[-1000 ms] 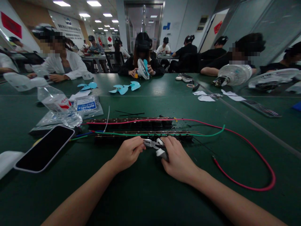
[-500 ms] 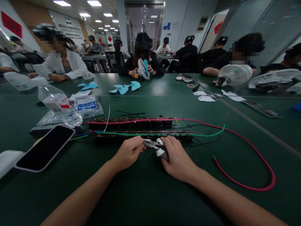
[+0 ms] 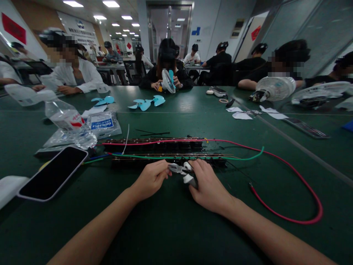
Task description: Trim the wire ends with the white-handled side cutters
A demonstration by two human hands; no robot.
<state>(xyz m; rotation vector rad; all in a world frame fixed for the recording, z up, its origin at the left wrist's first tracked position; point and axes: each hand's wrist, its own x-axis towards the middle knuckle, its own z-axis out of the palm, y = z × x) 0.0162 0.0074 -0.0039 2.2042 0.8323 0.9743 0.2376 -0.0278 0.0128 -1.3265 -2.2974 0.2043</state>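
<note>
My right hand [image 3: 206, 184] is closed around the grey and white handles of a pair of pliers [image 3: 178, 168], whose metal jaws point left. At the jaw tips, my left hand [image 3: 151, 180] has its fingers pinched together; what they hold, if anything, is too small to make out. Just beyond both hands lie two long black strips with metal rails, the near strip [image 3: 132, 162] and the far strip [image 3: 182, 144]. A green wire [image 3: 176, 158] runs along the near one. A red wire [image 3: 237, 142] crosses the far one and loops round to the right.
Left of my hands lie a phone [image 3: 53, 173] and a tilted plastic bottle [image 3: 68, 121] by a plastic bag [image 3: 106, 123]. A white cable tie [image 3: 126, 140] sticks up near the strips. Blue fan blades [image 3: 146, 103] lie farther back. Several people sit around the tables.
</note>
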